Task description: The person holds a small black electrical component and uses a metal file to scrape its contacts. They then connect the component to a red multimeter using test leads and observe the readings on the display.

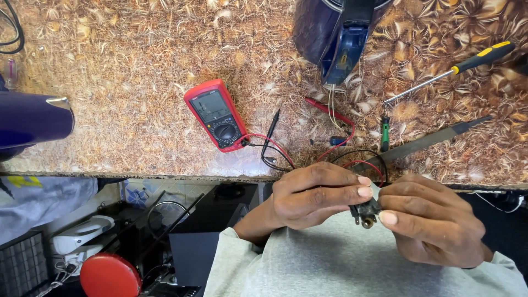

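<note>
At the far left edge of the frame a dark blue rounded appliance body [34,122] lies on the patterned brown counter [126,66]. Below the counter's edge, lower left, sit a white device [80,234] and a red round disc [110,276]. Toward the middle of the frame a red multimeter [216,114] lies face up, tilted, with its red and black leads [268,144] curling toward the counter's front edge. At upper centre a dark blue appliance base [335,38] stands with thin white wires [331,107] hanging from it; a red probe [329,111] lies just beside those wires. Further right are a small green-handled tool [385,133], a long flat dark file [429,142] lying on a slant, and, upper right, a screwdriver [456,67] with a black and yellow handle.

In the lower centre, in front of the counter and over a grey shirt, the left hand [308,195] and the right hand [429,223] meet around a small black component [366,210] with a brass-coloured end. It lies directly between the two hands, touching both: the left fingertips [364,186] close over its top from the left, the right thumb [388,218] pinches it from the right. Both hands close narrowly on the part. Its long axis cannot be told; the brassy end points down toward the lower edge. Neither hand is clearly nearer
</note>
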